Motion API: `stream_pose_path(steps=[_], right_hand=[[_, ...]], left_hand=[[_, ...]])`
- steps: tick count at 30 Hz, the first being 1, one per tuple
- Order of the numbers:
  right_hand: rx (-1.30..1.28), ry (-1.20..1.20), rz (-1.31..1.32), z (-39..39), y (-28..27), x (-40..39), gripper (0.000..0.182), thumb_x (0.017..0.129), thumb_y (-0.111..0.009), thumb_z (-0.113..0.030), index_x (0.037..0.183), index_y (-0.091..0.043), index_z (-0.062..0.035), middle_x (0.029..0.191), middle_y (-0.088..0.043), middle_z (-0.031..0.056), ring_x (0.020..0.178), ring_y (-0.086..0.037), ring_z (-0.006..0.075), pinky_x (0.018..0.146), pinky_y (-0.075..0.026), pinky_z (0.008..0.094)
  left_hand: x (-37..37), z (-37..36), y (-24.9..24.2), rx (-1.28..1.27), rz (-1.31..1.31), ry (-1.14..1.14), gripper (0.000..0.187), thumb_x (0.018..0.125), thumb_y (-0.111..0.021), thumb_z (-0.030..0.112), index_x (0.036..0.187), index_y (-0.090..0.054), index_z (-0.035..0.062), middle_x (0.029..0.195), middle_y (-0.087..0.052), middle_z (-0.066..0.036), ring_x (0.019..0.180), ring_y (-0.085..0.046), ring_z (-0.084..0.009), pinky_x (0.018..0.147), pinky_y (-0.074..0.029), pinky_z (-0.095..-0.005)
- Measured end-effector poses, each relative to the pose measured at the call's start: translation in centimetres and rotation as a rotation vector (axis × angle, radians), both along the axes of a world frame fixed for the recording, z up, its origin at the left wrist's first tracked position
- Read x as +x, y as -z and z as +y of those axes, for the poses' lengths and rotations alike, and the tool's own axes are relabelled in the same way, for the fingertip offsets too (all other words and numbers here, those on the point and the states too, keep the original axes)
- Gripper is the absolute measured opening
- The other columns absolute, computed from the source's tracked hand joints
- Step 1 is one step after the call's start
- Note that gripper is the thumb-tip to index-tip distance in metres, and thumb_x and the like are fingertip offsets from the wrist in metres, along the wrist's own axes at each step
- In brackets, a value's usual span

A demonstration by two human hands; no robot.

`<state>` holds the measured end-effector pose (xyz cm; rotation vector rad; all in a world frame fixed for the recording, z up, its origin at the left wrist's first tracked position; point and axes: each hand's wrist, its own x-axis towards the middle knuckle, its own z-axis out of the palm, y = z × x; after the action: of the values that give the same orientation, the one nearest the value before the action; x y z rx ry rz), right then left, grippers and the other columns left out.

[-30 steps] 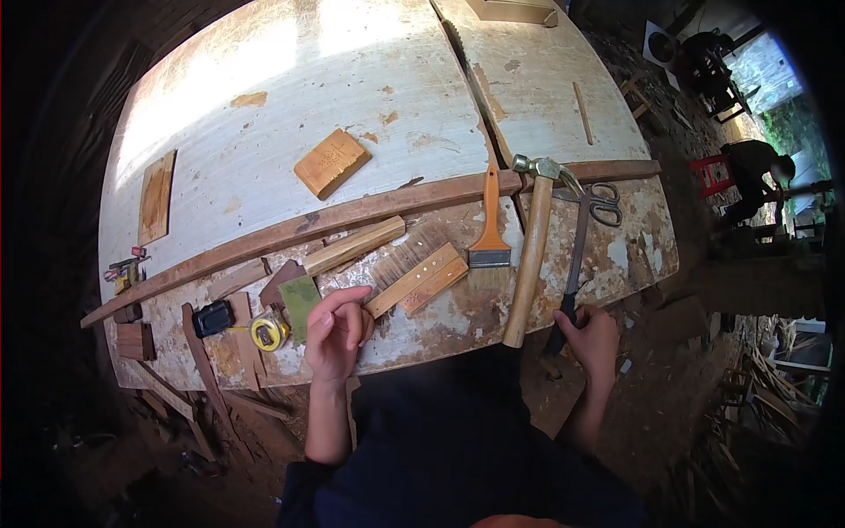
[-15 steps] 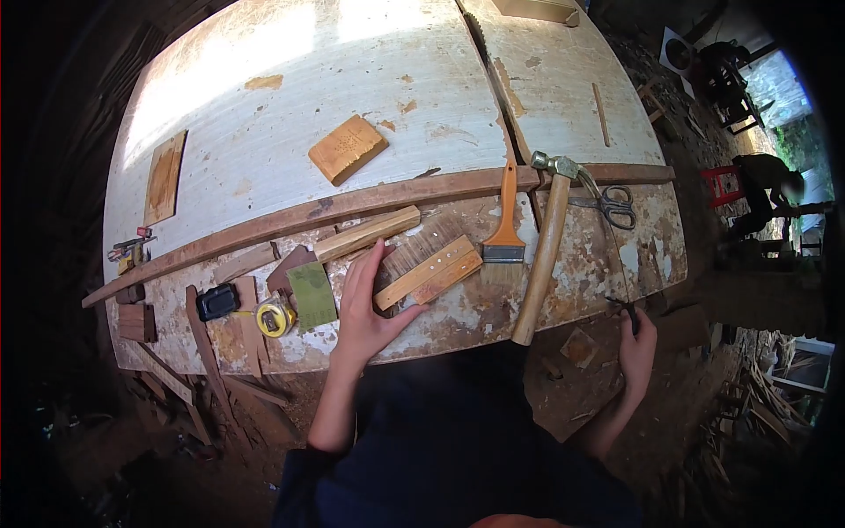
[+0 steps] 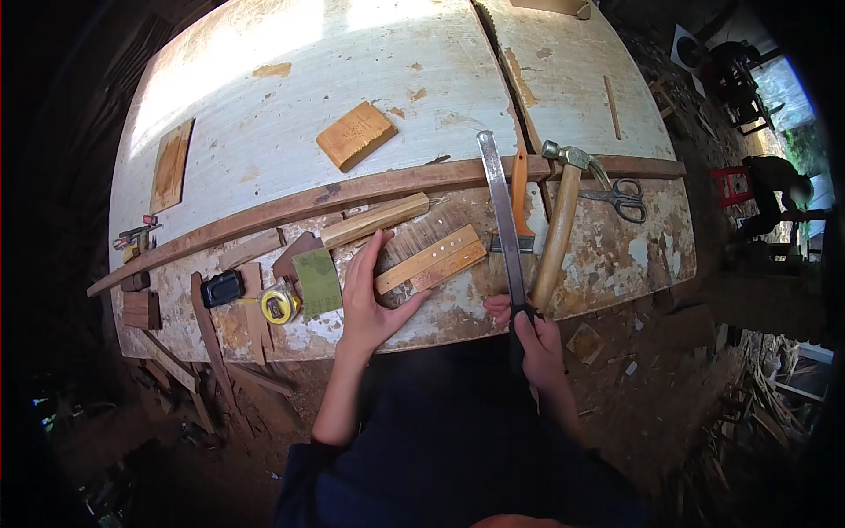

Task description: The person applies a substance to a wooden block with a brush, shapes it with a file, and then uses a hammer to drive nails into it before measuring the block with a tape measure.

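Note:
My left hand (image 3: pixel 365 299) rests at the near end of a wooden brush (image 3: pixel 431 260) with pale bristle dots along it, thumb and fingers spread around that end. Beyond it lies a wood strip (image 3: pixel 374 221). In my right hand (image 3: pixel 537 343) is the black handle of a long flat metal blade (image 3: pixel 501 211), its tip pointing away from me over the bench. The blade passes just left of a wide paintbrush (image 3: pixel 519 198) with an orange handle. To its right is a claw hammer (image 3: pixel 558 242).
On the worn workbench (image 3: pixel 422 88) are a wood block (image 3: pixel 356 136), scissors (image 3: pixel 627 201), green sandpaper (image 3: pixel 318 282), a tape measure (image 3: pixel 279 304), a black case (image 3: pixel 222 289) and a long wooden bar (image 3: pixel 290 211). A person (image 3: pixel 775 194) bends over in the right background.
My right hand has moved left from the bench's right front edge, bringing the blade up beside the paintbrush. My left hand stays by the wooden brush. The view has shifted slightly.

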<state>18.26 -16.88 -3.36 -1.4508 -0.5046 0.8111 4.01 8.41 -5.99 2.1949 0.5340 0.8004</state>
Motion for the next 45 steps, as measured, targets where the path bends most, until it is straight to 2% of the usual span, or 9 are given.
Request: stream_pose_path(steps=[3, 7, 8, 12, 16, 23, 26, 36, 45], right_hand=[[-0.052, 0.13, -0.026, -0.9, -0.4, 1.5, 0.029, 0.118, -0.048, -0.018, 0.111, -0.068, 0.0019, 0.127, -0.075, 0.0154, 0.12, -0.069, 0.0228, 0.111, -0.048, 0.0381], [-0.161, 0.37, -0.167, -3.0, 0.0, 3.8, 0.032, 0.119, -0.048, -0.024, 0.116, -0.068, 0.0009, 0.102, -0.075, 0.0088, 0.097, -0.069, 0.0148, 0.092, -0.054, 0.0315], [-0.123, 0.404, -0.175, -3.2, 0.0, 3.9, 0.033, 0.12, -0.049, -0.027, 0.121, -0.067, 0.0004, 0.089, -0.068, 0.0022, 0.078, -0.062, 0.0073, 0.073, -0.05, 0.0249], [-0.126, 0.331, -0.124, -2.9, 0.4, 3.1, 0.029, 0.12, -0.048, -0.021, 0.126, -0.067, -0.0007, 0.076, -0.05, -0.0051, 0.062, -0.042, 0.0018, 0.054, -0.032, 0.0216], [-0.137, 0.169, -0.165, -1.1, 0.8, 1.4, 0.027, 0.115, -0.045, -0.005, 0.129, -0.067, -0.0003, 0.078, -0.051, -0.0045, 0.063, -0.044, 0.0031, 0.057, -0.036, 0.0225], [-0.298, 0.051, -0.51, -0.3, 1.4, 2.1, 0.029, 0.11, -0.049, -0.002, 0.132, -0.068, 0.0008, 0.08, -0.059, 0.0021, 0.069, -0.054, 0.0087, 0.063, -0.045, 0.028], [-0.348, 0.081, -0.52, 0.1, 1.5, 2.3, 0.025, 0.106, -0.058, -0.003, 0.128, -0.068, 0.003, 0.093, -0.074, 0.0228, 0.084, -0.076, 0.0404, 0.073, -0.057, 0.0429], [-0.371, 0.044, -0.513, -1.3, 0.6, 4.0, 0.025, 0.105, -0.058, -0.002, 0.128, -0.067, 0.0031, 0.09, -0.072, 0.0215, 0.082, -0.076, 0.0378, 0.071, -0.056, 0.0437], [-0.348, -0.076, -0.593, -2.0, 0.4, 0.9, 0.019, 0.107, -0.057, -0.005, 0.123, -0.064, 0.0018, 0.088, -0.071, 0.022, 0.079, -0.074, 0.0413, 0.068, -0.055, 0.0456]], left_hand=[[-0.2, 0.1, -0.2, 0.064, 0.009, 0.007, 0.105, 0.073, -0.094, 0.017, 0.163, -0.043, 0.0013, 0.153, -0.061, -0.023, 0.147, -0.055, -0.0392, 0.123, -0.042, -0.0512], [-0.1, -0.1, -1.5, 0.13, -0.013, 0.021, 0.102, 0.073, -0.09, 0.017, 0.163, -0.043, 0.0008, 0.161, -0.053, -0.024, 0.151, -0.049, -0.0419, 0.126, -0.036, -0.0542], [0.1, -0.2, -2.0, 0.109, -0.006, 0.051, 0.106, 0.074, -0.093, 0.021, 0.164, -0.042, 0.0003, 0.164, -0.049, -0.024, 0.15, -0.049, -0.0433, 0.126, -0.036, -0.0551], [2.0, -0.7, -3.0, 0.213, 0.089, -0.048, 0.116, 0.074, -0.099, 0.031, 0.167, -0.037, 0.0013, 0.158, -0.054, -0.024, 0.148, -0.05, -0.0413, 0.124, -0.038, -0.0541], [1.8, -0.1, -3.7, -0.025, 0.159, 0.015, 0.113, 0.076, -0.096, 0.021, 0.168, -0.034, 0.0014, 0.158, -0.057, -0.022, 0.15, -0.049, -0.0421, 0.127, -0.035, -0.0535], [0.9, 0.5, -6.3, 0.037, 0.12, 0.194, 0.112, 0.076, -0.091, 0.021, 0.169, -0.032, 0.0016, 0.171, -0.04, -0.025, 0.158, -0.039, -0.0442, 0.129, -0.032, -0.0541], [3.6, -2.8, -6.2, 0.174, 0.203, 0.07, 0.116, 0.076, -0.094, 0.038, 0.167, -0.034, -0.0008, 0.164, -0.044, -0.026, 0.155, -0.038, -0.0475, 0.128, -0.027, -0.0628], [4.9, -1.7, -7.1, 0.16, 0.337, 0.309, 0.103, 0.077, -0.088, 0.028, 0.164, -0.04, 0.001, 0.165, -0.049, -0.019, 0.16, -0.034, -0.0459, 0.134, -0.016, -0.064], [3.3, -1.2, -5.5, 0.105, 0.288, 0.173, 0.113, 0.073, -0.091, 0.036, 0.166, -0.037, 0.0025, 0.168, -0.046, -0.021, 0.162, -0.034, -0.0426, 0.134, -0.016, -0.0642]])
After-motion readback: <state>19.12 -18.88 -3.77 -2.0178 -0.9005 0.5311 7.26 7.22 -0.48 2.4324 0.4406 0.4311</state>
